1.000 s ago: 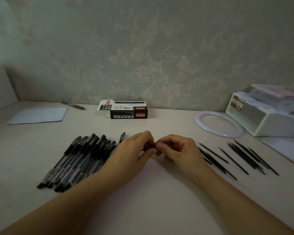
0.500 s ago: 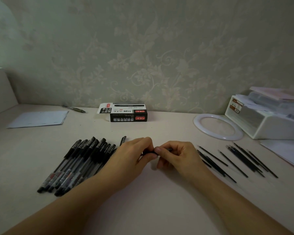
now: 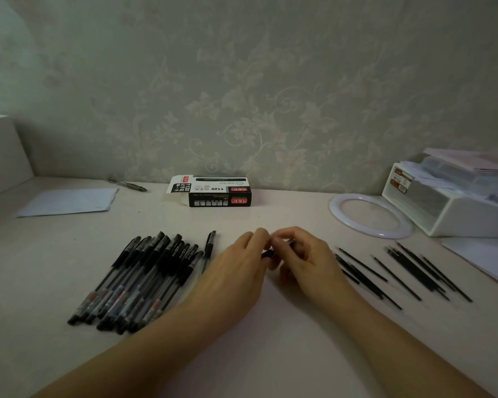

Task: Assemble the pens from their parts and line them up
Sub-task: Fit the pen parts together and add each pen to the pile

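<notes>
Both hands' fingers pinch one pen (image 3: 268,253): left hand (image 3: 236,271), right hand (image 3: 305,259). Finished pens (image 3: 144,280) left of them, refills (image 3: 400,271) right.

Clear plastic pens (image 3: 144,278) lie on a smooth matt tabletop (image 3: 270,340).

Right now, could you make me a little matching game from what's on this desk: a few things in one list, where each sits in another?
Things:
1. pile of pens
2. loose refills
3. pen box
4. white ring

Places:
A. back centre, by the wall
B. beside the left hand
C. beside the right hand
D. back right, next to the white organiser

Pairs: 1-B, 2-C, 3-A, 4-D
</notes>
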Available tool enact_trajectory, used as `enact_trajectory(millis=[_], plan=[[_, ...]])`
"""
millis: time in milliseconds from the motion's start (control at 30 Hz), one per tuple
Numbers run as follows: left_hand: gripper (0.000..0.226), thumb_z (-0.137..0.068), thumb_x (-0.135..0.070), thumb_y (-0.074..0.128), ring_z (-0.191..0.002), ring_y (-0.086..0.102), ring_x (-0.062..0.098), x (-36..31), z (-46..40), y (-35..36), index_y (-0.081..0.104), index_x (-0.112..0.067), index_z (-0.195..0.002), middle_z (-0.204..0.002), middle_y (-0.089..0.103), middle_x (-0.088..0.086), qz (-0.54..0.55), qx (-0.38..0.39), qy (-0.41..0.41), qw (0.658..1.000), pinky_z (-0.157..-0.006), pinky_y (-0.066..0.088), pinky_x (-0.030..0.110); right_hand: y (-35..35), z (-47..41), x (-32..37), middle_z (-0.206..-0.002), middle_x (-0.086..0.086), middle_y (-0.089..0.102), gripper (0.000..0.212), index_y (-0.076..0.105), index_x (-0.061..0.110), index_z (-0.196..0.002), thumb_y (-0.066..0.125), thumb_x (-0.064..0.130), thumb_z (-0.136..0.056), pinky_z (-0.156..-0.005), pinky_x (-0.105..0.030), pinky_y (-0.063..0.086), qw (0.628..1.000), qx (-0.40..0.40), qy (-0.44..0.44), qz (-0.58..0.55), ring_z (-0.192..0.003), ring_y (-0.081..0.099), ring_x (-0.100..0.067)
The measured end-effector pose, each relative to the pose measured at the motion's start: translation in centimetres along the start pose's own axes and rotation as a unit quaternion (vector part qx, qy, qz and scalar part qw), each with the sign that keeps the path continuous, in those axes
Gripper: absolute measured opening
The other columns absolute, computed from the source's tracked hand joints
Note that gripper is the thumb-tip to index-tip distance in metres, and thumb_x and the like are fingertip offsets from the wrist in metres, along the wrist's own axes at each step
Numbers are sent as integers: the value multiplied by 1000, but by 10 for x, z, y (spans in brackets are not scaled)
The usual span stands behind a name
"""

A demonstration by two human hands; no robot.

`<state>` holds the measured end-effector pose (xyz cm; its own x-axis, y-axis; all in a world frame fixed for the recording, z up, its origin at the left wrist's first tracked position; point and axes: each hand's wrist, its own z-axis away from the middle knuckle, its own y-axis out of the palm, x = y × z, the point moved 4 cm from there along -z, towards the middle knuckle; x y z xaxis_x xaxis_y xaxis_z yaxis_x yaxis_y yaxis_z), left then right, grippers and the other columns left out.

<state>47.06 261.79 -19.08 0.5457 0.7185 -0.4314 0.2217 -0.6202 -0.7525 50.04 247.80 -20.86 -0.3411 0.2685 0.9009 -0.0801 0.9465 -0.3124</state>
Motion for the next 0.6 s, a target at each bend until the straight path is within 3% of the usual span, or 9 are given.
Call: enact_trajectory(millis=[167, 267, 433, 600], plan=[[20, -94, -19, 43, -62, 46, 16, -3, 3, 0, 30, -31, -104, -89, 43, -8, -132, -10, -26, 991, -46, 36, 29, -10, 1, -6, -86, 14, 67, 12, 62, 34, -99, 57, 44, -94, -56, -16, 46, 995, -84, 26, 50, -58, 62, -6], [21, -92, -21, 41, -72, 41, 13, 6, 4, -6, 31, -29, -108, -85, 43, -8, -192, -13, -61, 979, -50, 31, 25, -9, 1, -8, -88, 17, 66, 8, 64, 33, -96, 60, 39, -94, -58, -17, 47, 993, -90, 22, 69, -62, 62, -8], [19, -89, -21, 43, -79, 43, 14, 23, 6, -12, 37, -24, -107, -92, 39, -6, -227, 11, -151, 962, -52, 35, 24, -9, 0, -8, -88, 21, 67, 6, 66, 30, -93, 61, 33, -94, -69, -22, 51, 991, -90, 19, 96, -74, 65, -14], [22, -90, -14, 44, -89, 43, 13, 32, 5, -16, 39, -21, -110, -102, 36, -3, -262, 23, -187, 946, -50, 26, 21, -9, 0, -9, -83, 16, 69, 6, 68, 28, -90, 63, 28, -93, -64, -11, 44, 990, -103, 16, 93, -73, 62, -7]])
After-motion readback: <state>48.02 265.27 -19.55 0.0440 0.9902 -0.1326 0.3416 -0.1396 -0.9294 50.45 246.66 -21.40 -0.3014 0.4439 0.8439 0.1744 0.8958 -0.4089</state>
